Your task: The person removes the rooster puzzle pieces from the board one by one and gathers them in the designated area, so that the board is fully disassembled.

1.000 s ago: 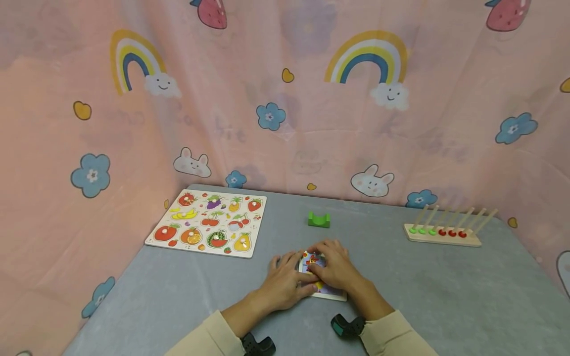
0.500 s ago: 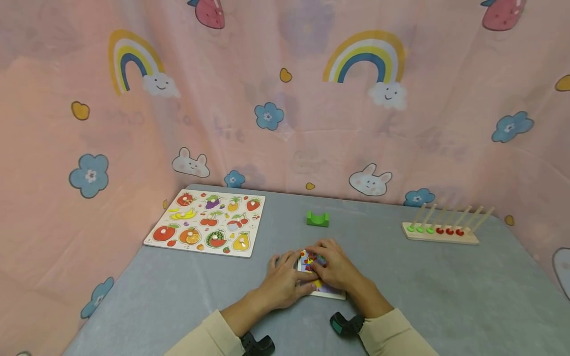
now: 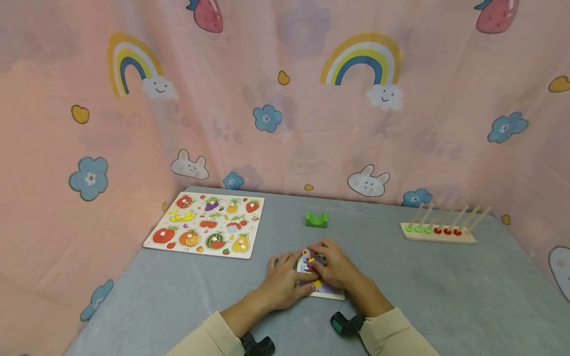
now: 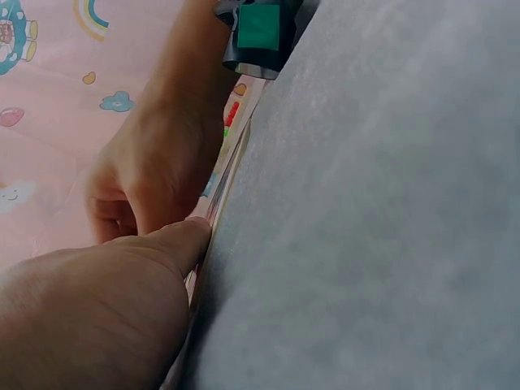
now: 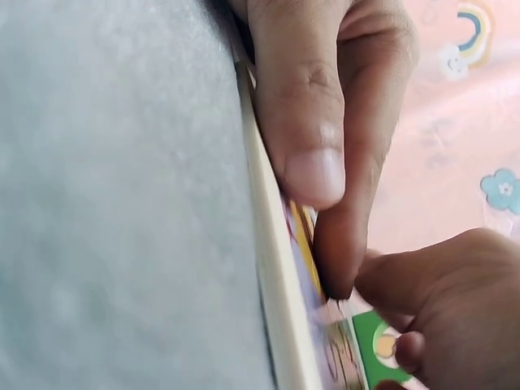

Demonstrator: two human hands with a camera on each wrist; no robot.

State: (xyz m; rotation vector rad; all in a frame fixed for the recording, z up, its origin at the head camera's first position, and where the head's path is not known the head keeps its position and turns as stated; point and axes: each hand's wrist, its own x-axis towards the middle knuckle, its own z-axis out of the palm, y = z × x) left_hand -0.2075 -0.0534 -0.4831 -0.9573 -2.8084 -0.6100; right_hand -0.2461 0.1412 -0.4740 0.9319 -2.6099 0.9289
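A small picture puzzle board [image 3: 329, 290] with a pale wooden edge lies on the table, partly covered by both hands. My left hand [image 3: 282, 284] rests over its left side, index finger stretched across the picture and thumb along the near part. In the right wrist view, the left thumb and index finger touch the purple picture surface. My right hand [image 3: 336, 267] bends over the far right part of the board. Its curled fingers are at a green puzzle piece [image 5: 370, 345] with a pale round figure, partly hidden under them.
A fruit peg puzzle [image 3: 202, 225] lies at the left. A green block with a curved notch [image 3: 316, 220] stands beyond the hands. At the right is a wooden peg rack [image 3: 438, 234] with green and red beads. A pink printed curtain [image 3: 285, 148] hangs behind the table.
The right thumb and fingers have shifted very slightly over the board, showing a little more of the red and yellow picture. The left hand stays in place; the view drifts slightly.
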